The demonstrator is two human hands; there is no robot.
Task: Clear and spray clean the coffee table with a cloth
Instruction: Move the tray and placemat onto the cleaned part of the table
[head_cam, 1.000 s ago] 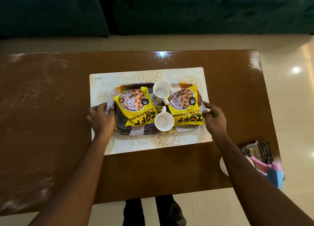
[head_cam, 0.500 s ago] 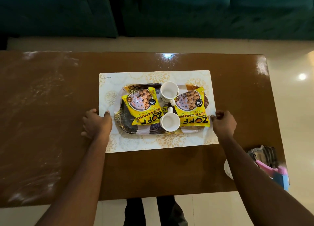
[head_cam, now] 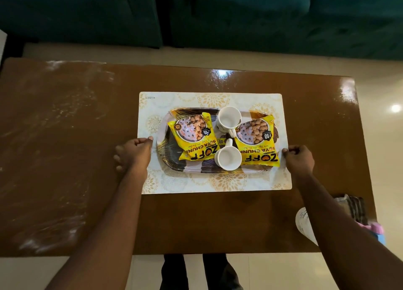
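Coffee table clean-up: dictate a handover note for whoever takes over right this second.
Left grip pinches the placemat's left edge; right grip pinches its right edge.
Tray with two yellow packets and two white mugs sits on the placemat, mid coffee table.
Cloth and spray bottle: near right corner, partly behind the arm.
Done: nothing cleared yet.
Left: lift it all off, spray, wipe the smears at left.

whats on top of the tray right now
A left snack packet, a right snack packet, a far mug and a near mug, both mugs looking empty. They cover much of the tray, so anything beneath them is hidden. The tray lies on a placemat.
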